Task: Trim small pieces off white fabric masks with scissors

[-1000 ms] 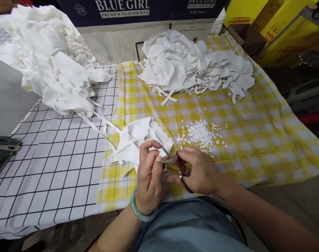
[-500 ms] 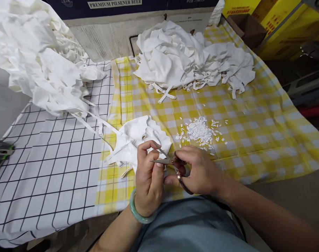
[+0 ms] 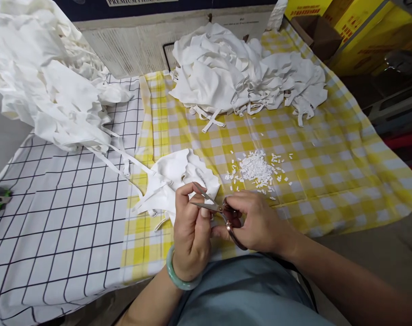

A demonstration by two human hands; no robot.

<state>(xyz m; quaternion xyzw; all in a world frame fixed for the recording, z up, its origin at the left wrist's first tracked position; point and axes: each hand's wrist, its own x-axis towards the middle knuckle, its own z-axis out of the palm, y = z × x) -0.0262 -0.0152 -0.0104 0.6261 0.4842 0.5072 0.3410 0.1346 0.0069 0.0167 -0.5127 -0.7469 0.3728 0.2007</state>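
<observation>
A pair of scissors is in my right hand, whose fingers are through and around the bronze-coloured handles. Its blades stand apart, beside the fingertips of my left hand. Those left fingers are curled in a pinch at the near edge of a white strappy garment, which lies on the table with a wavy edge. The exact part they pinch is hidden. Long thin straps run from this garment to a big white garment pile at the left. Right of the hands lie small white clippings in a heap.
Another heap of white garments lies at the back, against a cardboard box. A yellow-checked cloth and a white cloth with black grid lines cover the table. Yellow boxes stand at the far right.
The whole view has shifted slightly. Both hands keep nearly the same pose, with the scissor blades still apart near the left fingertips. The garment and the clippings look unchanged.
</observation>
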